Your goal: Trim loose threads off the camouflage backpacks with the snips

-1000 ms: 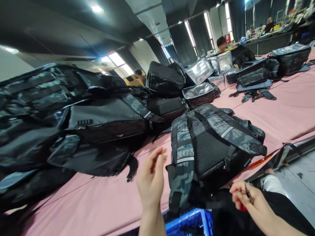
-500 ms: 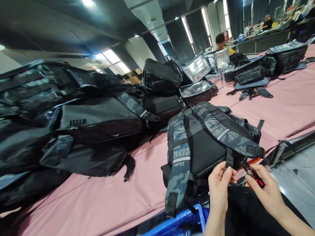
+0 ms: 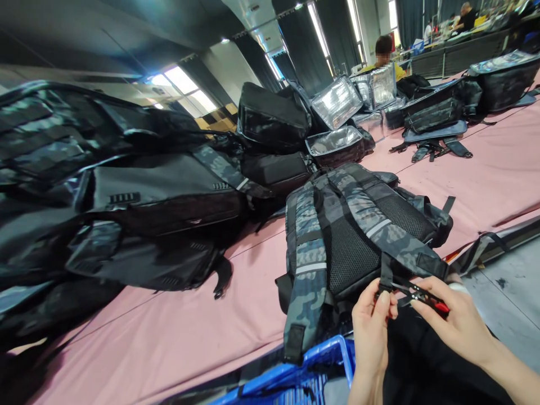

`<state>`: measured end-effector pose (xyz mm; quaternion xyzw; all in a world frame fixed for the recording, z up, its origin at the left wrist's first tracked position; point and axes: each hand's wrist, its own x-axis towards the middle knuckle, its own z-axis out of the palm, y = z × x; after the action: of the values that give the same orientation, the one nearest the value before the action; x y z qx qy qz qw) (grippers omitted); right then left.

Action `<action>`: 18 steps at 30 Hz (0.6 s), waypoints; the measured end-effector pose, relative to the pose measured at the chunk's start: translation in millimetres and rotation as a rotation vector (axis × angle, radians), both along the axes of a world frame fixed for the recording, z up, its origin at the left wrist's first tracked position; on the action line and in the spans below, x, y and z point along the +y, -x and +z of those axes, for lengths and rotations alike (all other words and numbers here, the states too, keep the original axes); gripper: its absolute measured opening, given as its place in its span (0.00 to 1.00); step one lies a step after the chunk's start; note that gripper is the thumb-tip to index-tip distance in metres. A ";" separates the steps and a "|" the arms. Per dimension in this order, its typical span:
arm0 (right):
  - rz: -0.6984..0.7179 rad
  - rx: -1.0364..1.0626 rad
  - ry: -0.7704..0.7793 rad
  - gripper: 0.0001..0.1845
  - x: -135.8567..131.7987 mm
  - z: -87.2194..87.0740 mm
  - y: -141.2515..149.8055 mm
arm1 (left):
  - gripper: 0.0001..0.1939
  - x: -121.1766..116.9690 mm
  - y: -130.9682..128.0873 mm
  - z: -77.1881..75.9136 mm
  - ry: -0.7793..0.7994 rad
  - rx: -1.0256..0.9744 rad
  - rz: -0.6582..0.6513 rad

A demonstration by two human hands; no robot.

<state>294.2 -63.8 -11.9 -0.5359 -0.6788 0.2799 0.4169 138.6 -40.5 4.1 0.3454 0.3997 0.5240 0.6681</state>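
Observation:
A grey camouflage backpack (image 3: 358, 230) lies back-side up on the pink table cover (image 3: 177, 332), its straps toward me. My left hand (image 3: 371, 332) pinches a black strap end at the pack's lower edge. My right hand (image 3: 455, 323) holds small black snips with a red handle (image 3: 417, 295), their blades at that same strap, just beside my left fingertips.
A heap of dark backpacks (image 3: 126, 191) fills the left side. More black bags and silver-lined cooler bags (image 3: 337, 126) sit farther back. A blue plastic crate (image 3: 307, 371) stands below the table edge. A person (image 3: 383, 50) sits in the distance; grey floor at right.
My left hand swung from mid-air over to the strap and pinched it. My right hand rose from my lap and brought the snips up to the strap.

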 end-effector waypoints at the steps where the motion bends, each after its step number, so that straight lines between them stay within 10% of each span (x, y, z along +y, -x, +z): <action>1: 0.020 0.002 0.016 0.11 1.3 1.4 -0.3 | 0.13 -0.3 0.8 -1.1 -0.006 0.009 -0.004; 18: -0.005 0.064 0.017 0.08 1.7 4.9 1.1 | 0.15 1.4 7.2 -5.0 -0.053 0.094 -0.021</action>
<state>293.1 -62.1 -7.0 -0.5320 -0.6611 0.3017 0.4346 131.4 -39.1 -1.0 0.3913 0.4128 0.5106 0.6448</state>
